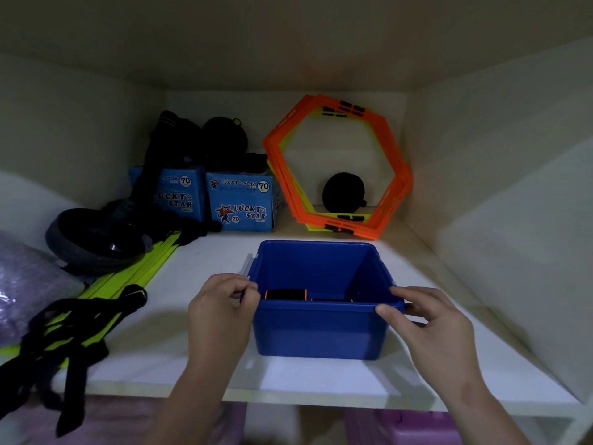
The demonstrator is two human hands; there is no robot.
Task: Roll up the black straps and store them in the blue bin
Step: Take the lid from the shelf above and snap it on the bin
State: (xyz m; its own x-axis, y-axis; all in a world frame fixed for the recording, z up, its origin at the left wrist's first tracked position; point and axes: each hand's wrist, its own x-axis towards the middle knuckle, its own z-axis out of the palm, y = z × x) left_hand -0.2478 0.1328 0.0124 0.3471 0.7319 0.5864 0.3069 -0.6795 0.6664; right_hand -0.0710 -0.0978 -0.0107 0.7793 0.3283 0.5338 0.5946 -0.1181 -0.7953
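Note:
The blue bin (321,332) stands on the white shelf (199,354), near its front edge. Inside it lie rolled black straps (286,294) with orange edges, mostly hidden by the front wall. My left hand (221,311) pinches the bin's left rim with curled fingers. My right hand (430,326) holds the right front corner of the rim between thumb and fingers. A loose tangle of black straps (64,335) hangs over the shelf's front edge at the left.
Orange and yellow hexagon frames (337,165) lean on the back wall with a black disc (343,192) behind them. Two blue Lucky Star boxes (240,203) stand at the back left. A dark round object (93,242) and yellow-green slats (134,274) lie left.

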